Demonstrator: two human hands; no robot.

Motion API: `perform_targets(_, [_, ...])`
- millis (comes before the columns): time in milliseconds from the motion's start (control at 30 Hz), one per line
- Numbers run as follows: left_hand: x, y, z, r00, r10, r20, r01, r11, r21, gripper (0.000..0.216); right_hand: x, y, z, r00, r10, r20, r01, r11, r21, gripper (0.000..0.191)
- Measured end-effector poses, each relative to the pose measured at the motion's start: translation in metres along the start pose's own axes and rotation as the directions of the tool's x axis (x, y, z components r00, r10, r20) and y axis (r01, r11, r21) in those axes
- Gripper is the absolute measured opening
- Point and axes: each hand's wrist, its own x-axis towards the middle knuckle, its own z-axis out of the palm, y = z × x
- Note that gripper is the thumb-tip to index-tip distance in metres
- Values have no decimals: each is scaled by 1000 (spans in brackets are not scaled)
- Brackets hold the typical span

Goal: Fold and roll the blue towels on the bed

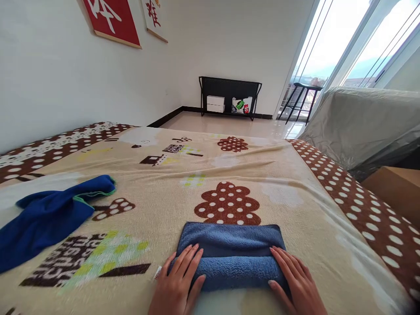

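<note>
A blue towel [236,273] lies before me, its near part doubled over into a thick band and its far part a flat strip. My left hand [179,280] rests on the left end of the band, fingers stretched forward and thumb apart on the near side. On the right end lies my right hand [293,280], its fingers extended over the towel and its thumb apart by the near edge. A small white tag [158,272] shows beside my left hand. Off to the left, a darker blue cloth [49,218] with green edging lies crumpled.
Everything lies on a cream patterned blanket [157,210] with brown dotted borders, creased in places. A cardboard box [397,190] and a plastic-covered piece of furniture [364,122] stand right. Beyond are a black rack [229,89] and a stool [302,98].
</note>
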Motion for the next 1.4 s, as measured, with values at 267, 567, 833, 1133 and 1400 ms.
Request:
perform_targets(267, [24, 30, -11, 997, 53, -59, -52, 998, 21, 53, 20, -41, 0, 991, 43, -127, -42, 999, 16, 64])
perform_targets(567, [47, 35, 13, 981, -81, 178, 95, 993, -73, 49, 46, -46, 16, 993, 117, 28, -118, 992, 54, 49])
perform_targets(833, [13, -13, 20, 942, -290, 169, 299, 954, -31, 48, 19, -2, 21, 957, 260, 127, -266, 963, 35, 49])
perform_targets(1133, [-11, -12, -26, 992, 47, -118, -49, 999, -9, 39, -18, 7, -6, 986, 68, -152, -52, 993, 108, 44])
perform_targets(1400, [-14, -2, -7, 999, -51, -5, 51, 998, -43, 59, -16, 3, 7, 995, 68, -79, -66, 997, 38, 57])
